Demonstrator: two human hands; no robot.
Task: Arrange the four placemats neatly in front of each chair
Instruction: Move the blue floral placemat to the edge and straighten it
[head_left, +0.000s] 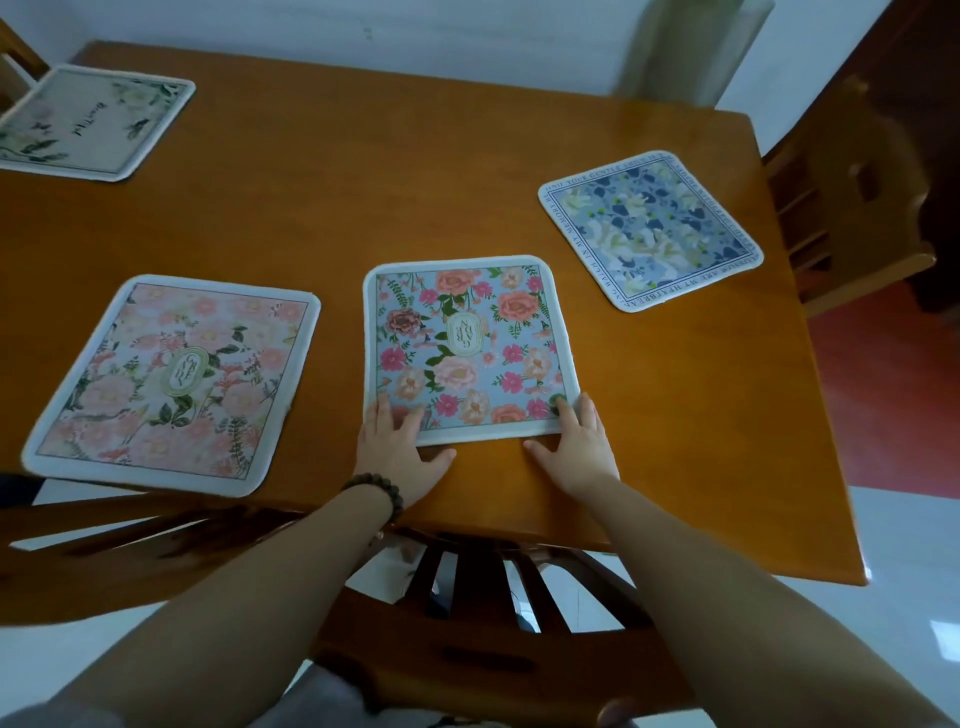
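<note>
White walls back an orange-brown wooden dining table (675, 415) that fills most of the head view, with a slatted wooden chair back (498, 597) at lower centre and another wooden chair (852, 208) at the right edge.

Four mats lie on the table. A blue rounded-square placemat with pink and peach roses (467, 348) sits at centre, directly above the lower chair. Its near edge runs left to right just ahead of both hands, roughly parallel to the table's near edge.

The left hand (400, 452), a dark beaded bracelet (376, 493) on its wrist, lies flat on the mat's lower left corner, fingers spread and released, thumb on bare wood. The right hand (576, 447) mirrors it at the lower right corner, fingertips on the white border, also flat and not clenched. Neither is nearer; each covers one corner, forearms converging from the bottom of the frame.

A pale pink floral placemat (171, 384) lies at lower left, a grey-blue placemat with white flowers (649, 228) sits tilted at upper right near the right chair, and a cream placemat with green leaves (88, 122) rests at upper left.

Squaring the centre mat looks like the step in hand.
</note>
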